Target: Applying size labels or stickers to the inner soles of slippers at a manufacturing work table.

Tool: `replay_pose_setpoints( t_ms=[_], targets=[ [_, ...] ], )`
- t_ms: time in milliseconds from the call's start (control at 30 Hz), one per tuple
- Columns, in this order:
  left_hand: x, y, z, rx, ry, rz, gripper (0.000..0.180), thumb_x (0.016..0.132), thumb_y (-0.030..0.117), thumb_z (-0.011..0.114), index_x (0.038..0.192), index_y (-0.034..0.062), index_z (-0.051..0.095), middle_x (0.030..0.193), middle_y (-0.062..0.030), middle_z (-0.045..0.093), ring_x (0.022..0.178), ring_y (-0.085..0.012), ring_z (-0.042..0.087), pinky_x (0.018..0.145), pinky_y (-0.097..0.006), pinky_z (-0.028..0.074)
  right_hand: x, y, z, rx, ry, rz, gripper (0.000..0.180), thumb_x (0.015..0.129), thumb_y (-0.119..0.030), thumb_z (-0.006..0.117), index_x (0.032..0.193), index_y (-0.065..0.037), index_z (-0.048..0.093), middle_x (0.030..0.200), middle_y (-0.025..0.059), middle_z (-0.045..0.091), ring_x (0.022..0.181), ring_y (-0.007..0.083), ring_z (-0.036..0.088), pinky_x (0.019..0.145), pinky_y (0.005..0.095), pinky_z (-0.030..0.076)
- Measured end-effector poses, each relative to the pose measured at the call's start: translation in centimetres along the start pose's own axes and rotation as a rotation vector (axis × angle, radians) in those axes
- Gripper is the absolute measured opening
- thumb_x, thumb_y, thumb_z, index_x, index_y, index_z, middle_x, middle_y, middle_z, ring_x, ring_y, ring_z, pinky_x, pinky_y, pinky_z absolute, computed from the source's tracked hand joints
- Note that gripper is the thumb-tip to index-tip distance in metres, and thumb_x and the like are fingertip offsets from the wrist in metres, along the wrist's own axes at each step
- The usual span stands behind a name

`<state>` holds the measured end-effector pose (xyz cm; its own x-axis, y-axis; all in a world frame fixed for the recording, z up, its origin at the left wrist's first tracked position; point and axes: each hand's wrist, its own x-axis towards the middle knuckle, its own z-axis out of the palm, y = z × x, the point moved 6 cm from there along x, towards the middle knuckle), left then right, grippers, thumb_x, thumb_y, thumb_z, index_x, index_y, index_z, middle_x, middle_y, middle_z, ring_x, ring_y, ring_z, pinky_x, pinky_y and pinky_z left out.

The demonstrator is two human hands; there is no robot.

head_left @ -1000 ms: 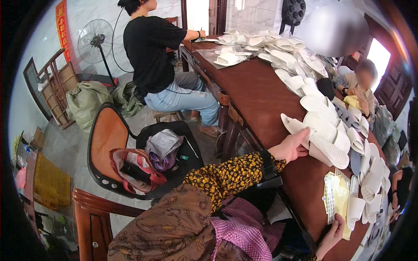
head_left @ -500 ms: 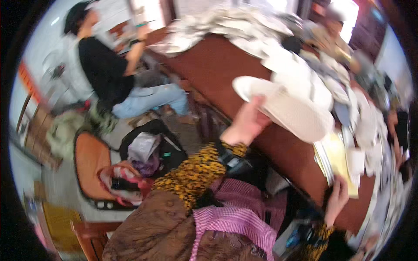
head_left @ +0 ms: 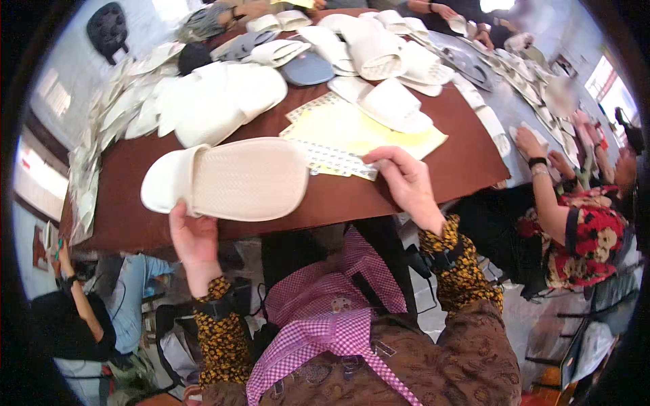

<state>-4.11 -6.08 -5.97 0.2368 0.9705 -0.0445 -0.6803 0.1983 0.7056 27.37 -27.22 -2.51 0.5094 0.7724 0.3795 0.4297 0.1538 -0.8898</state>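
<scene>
Your left hand (head_left: 195, 238) grasped a white slide slipper (head_left: 247, 179) near its strap, insole up and toe pointing left, above the brown desk (head_left: 132, 220). Behind it lay overlapping white slippers (head_left: 223, 95), then a blue-grey slipper (head_left: 308, 70). Beyond the held heel, a printed white sheet (head_left: 332, 160) lay by yellow paper (head_left: 325, 126). Your right hand (head_left: 409, 186) had thumb and forefinger at that sheet's right end; whether they pinched it could not be told.
</scene>
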Motion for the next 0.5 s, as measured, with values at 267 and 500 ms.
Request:
replay_pose_setpoints(
  t_ms=[267, 500],
  targets=[
    [-4.1, -1.2, 3.2, -0.090, -0.146, 0.019, 0.049, 0.090, 0.020, 0.052, 0.134, 0.0017, 0.041, 0.131, -0.0124, 0.054, 0.121, -0.0253, 0.051, 0.102, -0.043, 0.042, -2.4, -3.7, 3.7, 0.598, -0.268, 0.109, 0.049, 0.092, -0.003, 0.053, 0.137, 0.002, 0.035, 0.127, 0.0139, 0.054, 0.115, 0.0188, 0.053, 0.094, 0.0307, 0.044],
    [-6.4, -1.5, 5.2, -0.049, -0.403, 0.016, 0.053, 0.090, 0.023, 0.054, 0.137, 0.0031, 0.039, 0.133, -0.0115, 0.051, 0.124, -0.0244, 0.048, 0.106, -0.043, 0.037, -3.8, -4.3, 5.1, 0.577, -0.325, 0.184, 0.058, 0.088, -0.003, 0.059, 0.139, 0.004, 0.032, 0.131, 0.0112, 0.051, 0.117, 0.0165, 0.051, 0.098, 0.0312, 0.040]
  ],
)
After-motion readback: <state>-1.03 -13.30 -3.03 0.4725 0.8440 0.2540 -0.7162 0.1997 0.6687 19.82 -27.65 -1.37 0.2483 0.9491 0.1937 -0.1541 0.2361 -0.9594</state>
